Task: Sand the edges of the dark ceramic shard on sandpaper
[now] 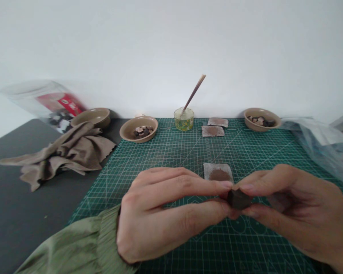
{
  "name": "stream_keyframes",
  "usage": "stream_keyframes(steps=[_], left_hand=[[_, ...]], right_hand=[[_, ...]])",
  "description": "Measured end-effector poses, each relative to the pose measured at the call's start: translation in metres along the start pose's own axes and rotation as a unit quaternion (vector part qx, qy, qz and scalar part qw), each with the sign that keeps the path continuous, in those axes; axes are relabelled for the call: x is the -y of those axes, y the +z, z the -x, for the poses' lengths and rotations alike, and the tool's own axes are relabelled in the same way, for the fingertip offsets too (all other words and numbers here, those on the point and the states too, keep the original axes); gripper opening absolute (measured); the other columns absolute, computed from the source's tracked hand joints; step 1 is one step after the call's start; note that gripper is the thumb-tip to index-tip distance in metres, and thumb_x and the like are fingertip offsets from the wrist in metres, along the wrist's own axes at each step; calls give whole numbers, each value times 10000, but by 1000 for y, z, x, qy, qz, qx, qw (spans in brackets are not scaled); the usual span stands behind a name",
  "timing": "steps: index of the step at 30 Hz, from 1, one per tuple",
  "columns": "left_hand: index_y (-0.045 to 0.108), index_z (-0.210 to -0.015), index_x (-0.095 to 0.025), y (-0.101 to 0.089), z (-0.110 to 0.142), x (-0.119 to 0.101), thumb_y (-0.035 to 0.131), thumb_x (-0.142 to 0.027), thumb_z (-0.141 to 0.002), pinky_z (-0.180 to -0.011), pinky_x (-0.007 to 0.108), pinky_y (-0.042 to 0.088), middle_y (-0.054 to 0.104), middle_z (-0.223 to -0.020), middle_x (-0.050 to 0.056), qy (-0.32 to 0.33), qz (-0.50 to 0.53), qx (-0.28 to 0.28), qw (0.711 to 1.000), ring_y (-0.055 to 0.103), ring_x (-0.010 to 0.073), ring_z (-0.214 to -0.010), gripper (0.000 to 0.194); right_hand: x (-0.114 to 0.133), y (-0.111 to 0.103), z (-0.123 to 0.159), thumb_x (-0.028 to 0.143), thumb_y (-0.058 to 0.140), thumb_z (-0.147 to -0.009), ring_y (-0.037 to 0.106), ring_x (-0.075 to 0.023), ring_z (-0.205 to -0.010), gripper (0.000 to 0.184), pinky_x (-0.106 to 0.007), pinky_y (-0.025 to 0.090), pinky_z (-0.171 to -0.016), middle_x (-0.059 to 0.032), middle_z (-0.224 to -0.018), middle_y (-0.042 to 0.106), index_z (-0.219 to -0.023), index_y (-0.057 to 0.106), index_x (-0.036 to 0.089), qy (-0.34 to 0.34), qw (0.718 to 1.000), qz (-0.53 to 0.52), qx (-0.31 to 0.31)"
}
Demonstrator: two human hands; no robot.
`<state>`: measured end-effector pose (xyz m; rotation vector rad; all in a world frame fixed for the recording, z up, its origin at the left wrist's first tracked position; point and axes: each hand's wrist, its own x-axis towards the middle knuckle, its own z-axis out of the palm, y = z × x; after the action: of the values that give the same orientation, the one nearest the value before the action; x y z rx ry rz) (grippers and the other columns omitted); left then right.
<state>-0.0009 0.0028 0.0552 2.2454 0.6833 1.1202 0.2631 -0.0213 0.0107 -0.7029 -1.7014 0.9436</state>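
Between both hands, over the green cutting mat point(177, 156), is a small dark brown faceted piece point(239, 199) with a lighter top edge. My left hand point(171, 213) comes from the left in a green sleeve, and its thumb and fingertips pinch the piece's left side. On the other side my right hand point(300, 213) grips it between thumb and fingers. Just behind the fingertips lies a greyish-white square sheet point(208, 168) with a brown powdery patch, partly covered by my left hand. The underside of the piece is hidden.
Two more brown-stained sheets point(213, 131) lie farther back. Bowls with small dark and pale pieces stand at left point(124, 133) and right point(247, 121). A yellowish glass point(183, 121) holds a thin stick. Left are a brown cloth point(74, 152), another bowl point(95, 116) and plastic bag point(31, 95); right, clear plastic point(317, 140).
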Motion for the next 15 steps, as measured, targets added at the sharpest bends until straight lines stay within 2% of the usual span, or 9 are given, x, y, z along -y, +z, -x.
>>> stream_keyframes(steps=[3, 9, 12, 15], left_hand=[[886, -999, -345, -1, -1, 0, 885, -306, -961, -787, 308, 711, 896, -1010, 21, 5, -30, 14, 999, 851, 224, -836, 54], [883, -1018, -314, 1, -3, 0, 892, -284, -960, -734, 262, 703, 900, -1032, 22, 42, -46, -3, 998, 856, 202, -811, 66], [873, -1073, -310, 1, -2, 2, 895, -206, -947, -760, 238, 704, 900, -1074, 9, 89, -79, -11, 993, 859, 180, -833, 166], [836, -1185, -252, 3, -1, 4, 906, -136, -919, -805, 233, 708, 901, -1100, 19, 129, -98, -28, 986, 862, 167, -867, 298]], right_hand=[[0, 0, 0, 74, 886, -922, 890, -215, -880, 423, -248, 741, -773, -7, -1009, 889, -1238, 837, 350, 3, 1000, 0, 0], [-2, -3, 3, 86, 900, -908, 885, -225, -921, 406, -265, 736, -798, -19, -1013, 885, -1220, 848, 340, -4, 1000, 21, -6], [-1, -3, 3, 80, 892, -915, 883, -224, -882, 406, -274, 734, -770, -21, -1001, 883, -1223, 844, 339, 1, 1000, 20, -4], [0, -2, 2, 70, 880, -927, 881, -216, -828, 409, -278, 735, -745, -16, -991, 882, -1238, 832, 331, 12, 1000, 0, 3]])
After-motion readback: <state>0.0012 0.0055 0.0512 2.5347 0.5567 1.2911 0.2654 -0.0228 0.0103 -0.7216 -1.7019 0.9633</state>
